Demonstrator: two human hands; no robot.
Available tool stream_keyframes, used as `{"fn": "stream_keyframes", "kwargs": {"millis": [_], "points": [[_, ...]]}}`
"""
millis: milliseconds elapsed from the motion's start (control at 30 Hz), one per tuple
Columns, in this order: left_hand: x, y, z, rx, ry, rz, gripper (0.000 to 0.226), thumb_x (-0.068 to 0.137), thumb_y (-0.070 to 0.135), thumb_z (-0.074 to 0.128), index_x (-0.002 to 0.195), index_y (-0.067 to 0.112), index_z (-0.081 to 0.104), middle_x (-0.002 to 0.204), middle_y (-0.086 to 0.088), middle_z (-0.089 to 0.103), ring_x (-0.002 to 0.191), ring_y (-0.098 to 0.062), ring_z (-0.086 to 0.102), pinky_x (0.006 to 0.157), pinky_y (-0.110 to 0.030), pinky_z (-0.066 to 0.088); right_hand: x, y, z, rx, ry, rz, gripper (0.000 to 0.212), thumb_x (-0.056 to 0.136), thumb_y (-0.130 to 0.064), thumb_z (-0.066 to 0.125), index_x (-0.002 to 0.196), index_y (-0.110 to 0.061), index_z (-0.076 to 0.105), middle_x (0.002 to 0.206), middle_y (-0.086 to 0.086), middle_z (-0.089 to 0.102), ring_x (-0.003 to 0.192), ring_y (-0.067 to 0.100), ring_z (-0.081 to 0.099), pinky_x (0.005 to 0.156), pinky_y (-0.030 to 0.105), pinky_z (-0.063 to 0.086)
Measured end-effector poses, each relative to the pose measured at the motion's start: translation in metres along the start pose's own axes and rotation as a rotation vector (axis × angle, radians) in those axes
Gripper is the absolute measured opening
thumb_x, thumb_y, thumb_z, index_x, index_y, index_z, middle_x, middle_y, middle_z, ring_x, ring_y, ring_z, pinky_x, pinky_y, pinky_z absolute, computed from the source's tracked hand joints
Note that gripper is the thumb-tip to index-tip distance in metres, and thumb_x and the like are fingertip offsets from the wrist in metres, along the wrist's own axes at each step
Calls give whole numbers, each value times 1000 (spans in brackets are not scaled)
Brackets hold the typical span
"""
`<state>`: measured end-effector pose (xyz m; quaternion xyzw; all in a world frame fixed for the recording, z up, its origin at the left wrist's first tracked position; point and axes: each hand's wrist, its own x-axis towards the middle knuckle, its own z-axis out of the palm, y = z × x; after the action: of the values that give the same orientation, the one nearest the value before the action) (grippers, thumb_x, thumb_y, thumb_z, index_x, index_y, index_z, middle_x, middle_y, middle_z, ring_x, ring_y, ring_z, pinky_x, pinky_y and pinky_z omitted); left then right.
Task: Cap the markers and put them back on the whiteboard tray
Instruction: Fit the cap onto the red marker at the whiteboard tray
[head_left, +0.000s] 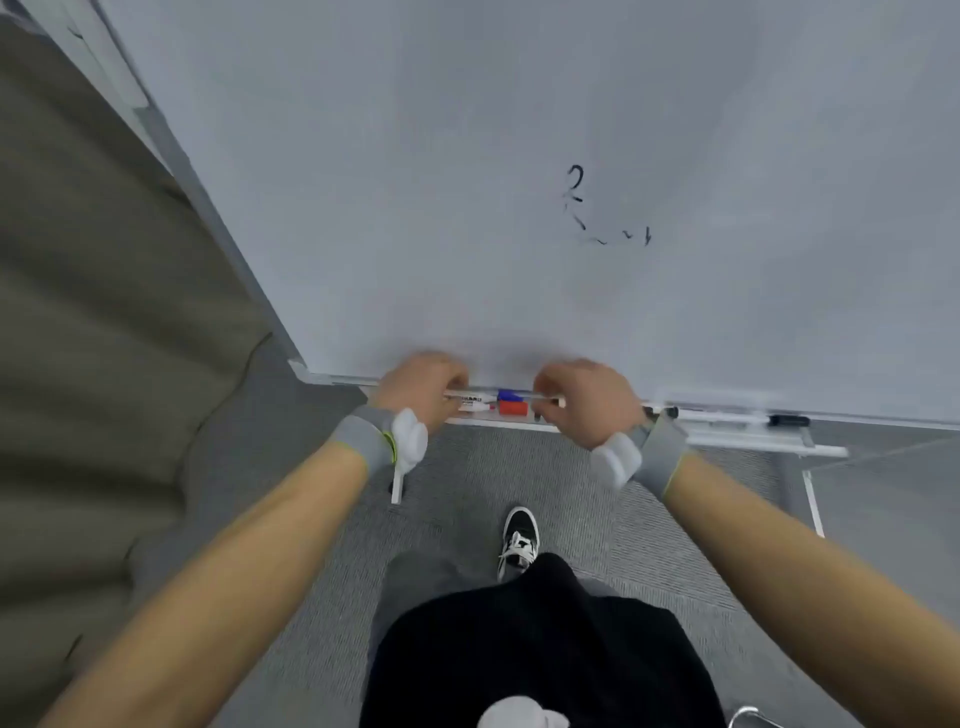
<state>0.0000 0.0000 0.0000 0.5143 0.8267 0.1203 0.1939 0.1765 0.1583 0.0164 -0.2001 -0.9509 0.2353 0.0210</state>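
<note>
Both my hands are down at the whiteboard tray (737, 439). My left hand (423, 387) is closed around the left end of a white marker (470, 399) with black lettering. My right hand (584, 397) pinches a thin white marker (540, 399) at its right end. Between the hands lie a blue cap (510, 395) and a red cap or block (513, 408). A second white marker (475, 409) rests just below the left one. Further right on the tray lie a black-capped marker (787, 420) and another white marker (719, 417).
The whiteboard (519, 182) fills the view ahead, with a few black scribbles (597, 208). Its frame corner (301, 370) is at the left, beside a beige wall (104, 312). The stand's legs (813, 499) reach onto the grey carpet. My shoe (519, 540) is below.
</note>
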Motion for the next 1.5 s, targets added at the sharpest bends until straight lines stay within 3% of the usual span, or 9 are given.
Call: {"fn": "stream_keyframes", "kwargs": {"millis": [267,467,667,833,933,1033,1200,1400,1500], "points": [[5,-19,16,178,-99,137,26,85,32,63,101,11,63,103,-8,62,96,-28,54,81,-39,46,11,-3,47,-185,-30,-36,16,80,-35,68,88,-20,67,88,-1,71,91,27,61,80,39,49],[9,-30,12,252,-143,214,22,89,27,57,102,10,61,108,-9,61,102,-29,54,84,-38,45,23,-20,59,-214,-14,-31,11,71,-21,74,78,-14,69,81,4,73,85,32,63,78,40,52],[7,-36,16,315,-127,263,22,89,27,56,104,11,59,109,-8,60,105,-27,52,87,-38,42,24,-19,67,-230,-110,-56,18,80,-19,66,96,-11,70,97,7,72,100,32,58,89,39,46],[6,-37,20,341,-136,276,23,90,28,55,105,10,59,110,-9,59,108,-28,48,91,-37,35,23,-6,65,-166,-90,-152,19,78,-14,71,96,-10,70,94,7,73,96,32,61,88,41,46],[2,-37,16,300,-90,294,24,92,29,53,103,9,60,105,-10,61,105,-29,49,91,-38,37,20,-4,60,-49,13,-188,16,77,-12,75,92,-9,70,89,7,73,89,31,63,83,39,49],[-4,-33,7,244,22,340,19,90,25,56,93,7,62,92,-11,63,93,-31,52,86,-40,43,14,-7,49,169,62,-103,15,84,-16,70,97,-10,66,93,6,70,85,25,62,77,35,50],[-11,-20,-14,70,20,318,16,93,25,51,101,11,55,89,-11,63,76,-33,57,63,-39,48,10,-12,22,569,-34,131,11,92,-14,60,101,-14,55,76,2,72,62,13,67,63,32,55],[-6,-8,-35,-40,33,334,14,95,24,47,105,16,53,97,-6,59,76,-31,56,59,-40,49,19,-17,5,748,-20,252,32,69,-19,83,82,-27,55,68,12,70,56,27,61,57,38,54],[-8,-6,-38,-66,35,335,14,94,23,49,105,17,54,94,-4,60,75,-30,56,60,-39,48,21,-14,4,817,-22,284,28,65,-18,86,76,-25,62,71,16,71,54,20,58,55,37,52]]}}
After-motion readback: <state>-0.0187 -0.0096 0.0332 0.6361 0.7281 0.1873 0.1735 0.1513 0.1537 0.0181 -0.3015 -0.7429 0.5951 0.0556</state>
